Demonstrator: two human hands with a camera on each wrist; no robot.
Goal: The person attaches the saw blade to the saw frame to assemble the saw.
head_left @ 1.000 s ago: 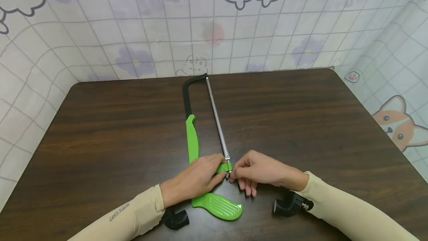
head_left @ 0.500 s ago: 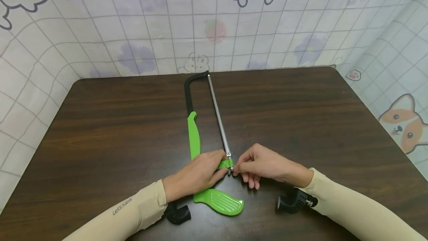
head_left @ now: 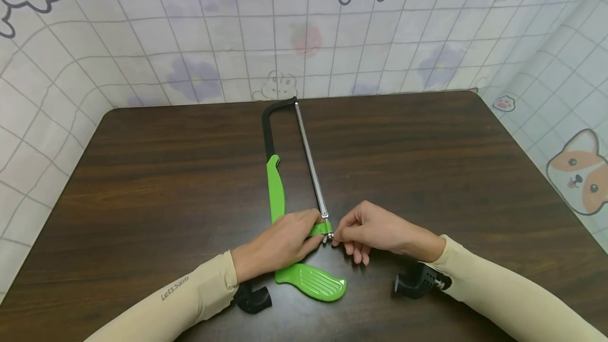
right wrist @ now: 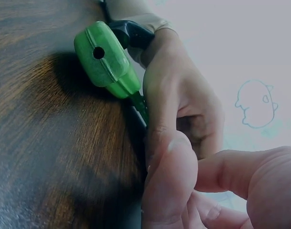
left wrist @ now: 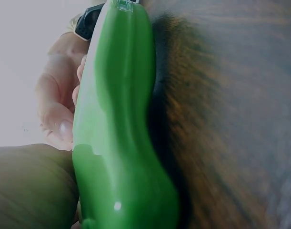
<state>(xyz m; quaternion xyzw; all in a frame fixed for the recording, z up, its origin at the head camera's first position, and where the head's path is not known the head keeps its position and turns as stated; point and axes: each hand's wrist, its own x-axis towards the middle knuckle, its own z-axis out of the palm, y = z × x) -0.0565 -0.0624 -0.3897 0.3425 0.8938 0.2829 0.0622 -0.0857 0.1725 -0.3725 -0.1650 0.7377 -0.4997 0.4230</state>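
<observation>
Nearest the wearer, the hacksaw's handle lies on the table. Beyond, left hand grips the green frame; right hand sits narrowed at the wing nut, pinch unconfirmed. Blade extends farther off. Arrangement virtually unchanged over the last second: work seemingly remains at the nut.

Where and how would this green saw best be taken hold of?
Probably by the ridged handle, from the near right: its free end points that way in the head view, no hand covers those ridges, and its thick, rounded body should suit a full wrap. The left hand already takes up the frame just beyond, and the slim blade looks a poorer hold.
</observation>
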